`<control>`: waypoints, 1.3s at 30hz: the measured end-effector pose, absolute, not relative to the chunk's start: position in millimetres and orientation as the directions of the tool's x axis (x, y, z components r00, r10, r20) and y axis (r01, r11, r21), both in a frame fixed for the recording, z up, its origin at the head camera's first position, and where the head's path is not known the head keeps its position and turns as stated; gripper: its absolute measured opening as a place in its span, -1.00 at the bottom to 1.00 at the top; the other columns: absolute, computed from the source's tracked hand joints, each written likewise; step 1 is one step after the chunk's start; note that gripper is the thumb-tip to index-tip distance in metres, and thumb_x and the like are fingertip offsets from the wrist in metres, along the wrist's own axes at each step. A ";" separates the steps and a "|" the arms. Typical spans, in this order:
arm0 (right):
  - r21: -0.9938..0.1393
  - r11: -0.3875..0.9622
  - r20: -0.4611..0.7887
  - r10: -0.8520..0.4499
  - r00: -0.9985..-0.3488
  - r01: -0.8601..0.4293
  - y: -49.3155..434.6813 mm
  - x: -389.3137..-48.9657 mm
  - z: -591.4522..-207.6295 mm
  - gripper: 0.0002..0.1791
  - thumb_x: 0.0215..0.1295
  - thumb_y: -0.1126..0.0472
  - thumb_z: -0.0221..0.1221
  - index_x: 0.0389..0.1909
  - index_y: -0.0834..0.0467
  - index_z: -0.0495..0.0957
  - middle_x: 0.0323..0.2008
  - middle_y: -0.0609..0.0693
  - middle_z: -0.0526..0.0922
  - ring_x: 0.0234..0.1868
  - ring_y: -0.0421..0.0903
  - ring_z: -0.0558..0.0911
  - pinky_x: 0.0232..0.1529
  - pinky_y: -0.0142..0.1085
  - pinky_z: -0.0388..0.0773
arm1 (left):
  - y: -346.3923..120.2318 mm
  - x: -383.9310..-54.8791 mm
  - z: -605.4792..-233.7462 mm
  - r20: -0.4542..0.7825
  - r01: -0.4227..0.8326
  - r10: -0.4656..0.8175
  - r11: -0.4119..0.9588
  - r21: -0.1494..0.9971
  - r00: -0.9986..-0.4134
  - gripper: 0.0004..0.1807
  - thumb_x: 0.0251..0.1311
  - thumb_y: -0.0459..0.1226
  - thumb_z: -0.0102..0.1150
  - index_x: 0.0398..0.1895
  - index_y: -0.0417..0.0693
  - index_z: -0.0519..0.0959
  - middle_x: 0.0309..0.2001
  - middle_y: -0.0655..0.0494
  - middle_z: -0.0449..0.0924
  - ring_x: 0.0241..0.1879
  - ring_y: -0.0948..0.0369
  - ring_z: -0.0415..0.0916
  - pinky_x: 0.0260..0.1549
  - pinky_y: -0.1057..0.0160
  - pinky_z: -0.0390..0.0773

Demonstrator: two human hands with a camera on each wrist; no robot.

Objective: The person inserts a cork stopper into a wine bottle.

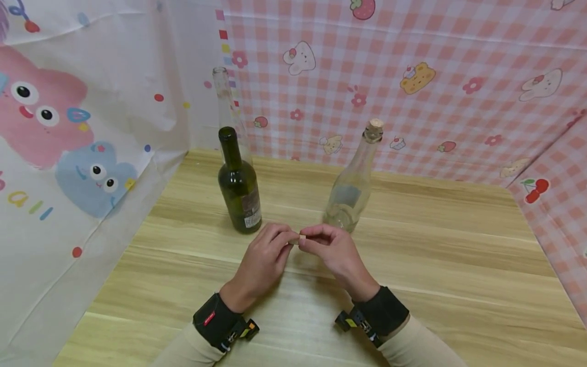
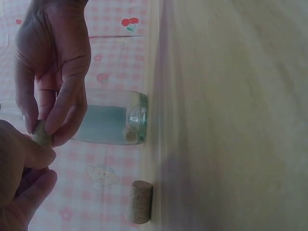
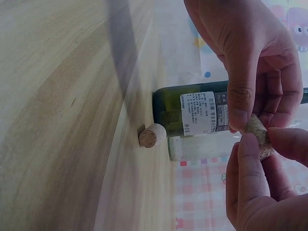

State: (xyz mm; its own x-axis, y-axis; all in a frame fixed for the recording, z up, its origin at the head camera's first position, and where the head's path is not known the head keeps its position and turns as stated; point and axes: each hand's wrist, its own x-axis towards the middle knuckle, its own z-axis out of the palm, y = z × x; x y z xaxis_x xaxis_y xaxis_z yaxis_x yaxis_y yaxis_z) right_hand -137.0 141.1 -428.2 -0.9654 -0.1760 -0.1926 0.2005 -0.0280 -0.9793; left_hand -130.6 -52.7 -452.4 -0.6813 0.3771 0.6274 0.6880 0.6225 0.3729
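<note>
Both hands meet over the middle of the table and pinch one small cork between their fingertips. The left hand [image 1: 267,255] grips the left end of this cork [image 3: 259,134], the right hand [image 1: 337,255] its right end. In the head view the fingers hide most of it. A second cork [image 2: 140,202] rests on the table beyond the hands, visible in both wrist views. Past the left hand stands a dark green wine bottle [image 1: 238,196] with a label. Just behind the right hand is a clear glass bottle [image 1: 350,191], its mouth plugged by a cork stopper [image 1: 376,125].
Another clear bottle [image 1: 221,84] stands behind the green one, partly covered by it. A wooden-patterned table [image 1: 440,285] lies under everything. A white printed cloth [image 1: 156,56] hangs on the left, and a pink checked cloth [image 1: 477,46] along the back and right.
</note>
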 end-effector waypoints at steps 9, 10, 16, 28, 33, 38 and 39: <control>-0.985 0.023 -0.171 -0.168 -0.971 0.170 145.7 -135.5 -427.7 -0.68 0.31 0.29 0.41 0.04 0.30 0.70 -0.13 0.00 0.80 -0.08 -0.16 0.77 0.04 -0.34 0.70 | -61.4 -126.7 -423.7 0.626 0.714 0.418 0.610 0.344 -0.659 -0.61 0.15 -0.30 0.55 0.04 -0.06 0.67 0.04 0.05 0.62 0.07 0.14 0.57 0.03 0.16 0.69; -0.985 0.032 -0.171 -0.167 -0.971 0.168 146.4 -135.2 -427.5 -0.68 0.31 0.28 0.41 0.04 0.30 0.70 -0.12 0.01 0.80 -0.08 -0.16 0.77 0.04 -0.35 0.70 | -64.4 -127.4 -415.1 0.646 0.722 0.405 0.598 0.347 -0.647 -0.59 0.13 -0.29 0.56 0.05 -0.08 0.66 0.04 0.03 0.62 0.07 0.12 0.57 0.04 0.15 0.68; -0.983 0.117 -0.162 -0.176 -0.971 0.142 147.7 -133.6 -429.8 -0.68 0.29 0.26 0.43 0.03 0.27 0.73 -0.03 0.08 0.80 -0.12 -0.20 0.75 -0.04 -0.40 0.67 | -89.1 -139.6 -356.3 0.837 0.743 0.102 0.526 0.413 -0.537 -0.54 0.03 -0.35 0.58 0.02 -0.27 0.64 0.02 -0.21 0.60 0.05 -0.04 0.54 0.14 0.24 0.54; -0.976 0.162 -0.175 -0.206 -0.963 0.143 151.0 -128.2 -433.8 -0.67 0.31 0.21 0.42 0.05 0.22 0.74 0.06 0.10 0.78 -0.05 -0.17 0.74 0.05 -0.37 0.65 | -131.5 -182.7 -317.4 0.407 0.387 -0.283 0.129 0.913 -0.868 -0.14 0.12 -0.41 0.52 0.46 -0.06 0.28 0.17 0.19 0.37 0.21 0.19 0.37 0.27 0.27 0.46; -0.977 0.152 -0.182 -0.205 -0.962 0.153 151.5 -127.0 -434.9 -0.62 0.32 0.21 0.41 0.10 0.28 0.71 0.10 0.11 0.77 -0.02 -0.18 0.74 0.08 -0.37 0.65 | -131.4 -196.0 -325.8 0.321 0.294 -0.203 0.155 0.943 -0.925 -0.05 0.14 -0.40 0.51 0.56 -0.09 0.19 0.23 0.13 0.35 0.22 0.23 0.38 0.38 0.22 0.45; -0.977 0.165 -0.170 -0.203 -0.964 0.138 152.2 -127.9 -435.1 -0.63 0.31 0.22 0.42 0.09 0.28 0.72 0.09 0.13 0.78 -0.05 -0.19 0.74 0.05 -0.38 0.65 | -125.6 -203.4 -334.1 0.339 0.306 -0.181 0.185 0.934 -0.923 -0.07 0.13 -0.45 0.51 0.55 -0.12 0.24 0.25 0.01 0.41 0.14 0.29 0.42 0.35 0.25 0.49; -0.977 0.170 -0.165 -0.201 -0.966 0.131 152.5 -128.2 -435.0 -0.64 0.31 0.22 0.42 0.08 0.27 0.73 0.09 0.13 0.78 -0.05 -0.20 0.74 0.05 -0.39 0.65 | -124.7 -204.5 -335.5 0.352 0.317 -0.181 0.193 0.928 -0.918 -0.09 0.13 -0.46 0.51 0.53 -0.14 0.26 0.23 0.01 0.43 0.12 0.31 0.44 0.33 0.27 0.50</control>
State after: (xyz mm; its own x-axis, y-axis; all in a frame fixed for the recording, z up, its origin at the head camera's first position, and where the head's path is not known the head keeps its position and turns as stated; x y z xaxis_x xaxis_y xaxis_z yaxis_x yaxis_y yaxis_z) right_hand -128.2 152.5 -435.0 -0.9657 -0.2007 -0.1649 0.1314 0.1700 -0.9766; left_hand -204.5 -124.7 -335.5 -0.9185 -0.1810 0.3516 0.3174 0.1932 0.9284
